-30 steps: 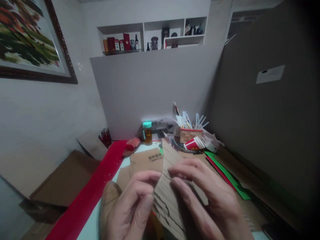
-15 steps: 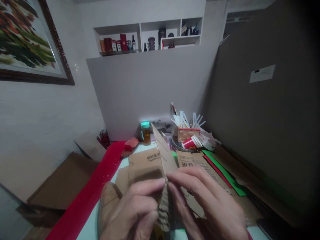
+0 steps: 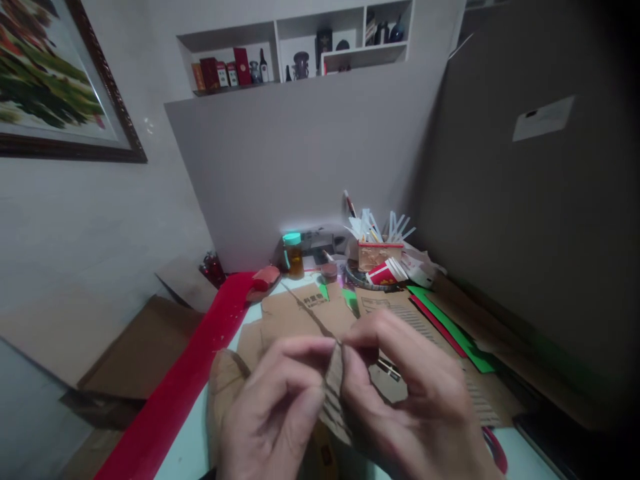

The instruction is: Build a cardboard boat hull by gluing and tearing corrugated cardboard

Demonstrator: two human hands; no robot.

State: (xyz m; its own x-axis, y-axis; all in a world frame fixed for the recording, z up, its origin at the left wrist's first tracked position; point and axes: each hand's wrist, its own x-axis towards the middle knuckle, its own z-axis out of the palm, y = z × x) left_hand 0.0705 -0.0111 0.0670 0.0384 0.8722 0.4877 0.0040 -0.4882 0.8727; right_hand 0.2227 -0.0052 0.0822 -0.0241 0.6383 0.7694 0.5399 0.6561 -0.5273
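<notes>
A piece of corrugated cardboard [image 3: 334,407] with exposed ridges is held up between my hands, its upper part seen almost edge-on. My left hand [image 3: 280,407] pinches it with thumb and fingers from the left. From the right, my right hand [image 3: 415,393] grips the same piece, the fingertips of both hands meeting near its middle. Behind lies flat cardboard [image 3: 280,310] with dark print. Below the hands a yellowish object [image 3: 323,447] is partly hidden. A slim metallic item [image 3: 389,369] shows beyond my right hand.
A red strip [image 3: 180,387] runs down the table's left side. Farther back stand a teal-lidded bottle [image 3: 293,257], a box of white strips [image 3: 380,255] and a tipped red paper cup [image 3: 385,272]. Green sheets [image 3: 450,327] and more cardboard lie at right, beside a tall grey panel [image 3: 525,220].
The cardboard piece has tilted from standing up to nearly edge-on, uncovering things behind it. My right-hand fingers are more bent. The camera view has shifted slightly.
</notes>
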